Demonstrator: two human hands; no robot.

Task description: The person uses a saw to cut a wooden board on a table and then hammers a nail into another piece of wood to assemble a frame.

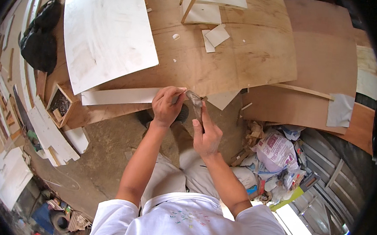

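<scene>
My right hand (207,136) grips a worn hammer (194,99), thumb and fingers along its handle, with the head at the front edge of the plywood table (227,68). Close to the hammer head, my left hand (166,107) is closed in a pinch, its fingertips together. Whatever sits between those fingertips is too small to make out. A long white strip of board (120,96) lies along the table edge, its right end reaching my left hand.
A large white sheet (109,33) covers the table's left part. Beside it stands a wooden box of nails (61,104). White offcuts (217,35) lie farther back. Brown board (319,61) extends at right, above a heap of bags (278,152). Wood scraps (49,132) crowd the left.
</scene>
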